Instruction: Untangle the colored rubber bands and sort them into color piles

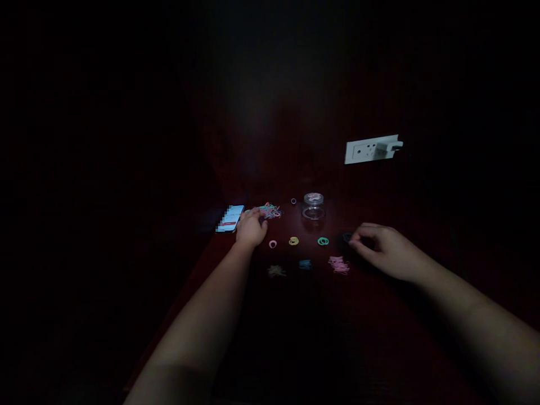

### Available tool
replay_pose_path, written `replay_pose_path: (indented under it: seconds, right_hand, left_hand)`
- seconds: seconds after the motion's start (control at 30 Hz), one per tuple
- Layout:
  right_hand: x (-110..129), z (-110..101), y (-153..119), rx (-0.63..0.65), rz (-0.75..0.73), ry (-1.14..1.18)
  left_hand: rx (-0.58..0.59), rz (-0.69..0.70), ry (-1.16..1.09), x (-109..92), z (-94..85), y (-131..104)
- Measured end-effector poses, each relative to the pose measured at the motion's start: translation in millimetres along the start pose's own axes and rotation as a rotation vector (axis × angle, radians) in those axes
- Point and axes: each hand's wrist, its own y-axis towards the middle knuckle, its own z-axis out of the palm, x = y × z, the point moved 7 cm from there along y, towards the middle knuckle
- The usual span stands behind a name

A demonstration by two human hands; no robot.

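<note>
My left hand [252, 228] lies palm down with fingers stretched out at the edge of a mixed pile of colourful hair ties [272, 211]. My right hand [382, 250] is closed in a pinch over a group of dark hair ties [346, 237]; whatever is between the fingertips is too dark to make out. Between the hands sit a pink hair tie group [273, 244], yellow hair ties [293, 241] and green hair ties [323, 241]. Nearer to me are beige hair ties [276, 271], blue hair ties [305, 264] and pink hair ties [338, 265].
A clear lidded jar [313, 208] stands behind the groups, with a small pale ring-shaped band [293, 201] to its left. Left of the pile lies a lit phone [230, 219]. On the wall is a socket panel [371, 149] with a plug in it. The surroundings are very dark.
</note>
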Motion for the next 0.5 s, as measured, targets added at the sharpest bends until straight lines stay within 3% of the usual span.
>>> replay_pose_path:
  seconds: [0.2, 0.5]
  right_hand:
    - [1.5, 0.3, 0.1, 0.032, 0.012, 0.023]
    - [-5.3, 7.5, -2.3, 0.121, 0.071, 0.05]
  left_hand:
    - [0.141, -0.064, 0.059, 0.0, 20.1, 0.5]
    - [0.136, -0.076, 0.05, -5.9, 11.6, -3.3]
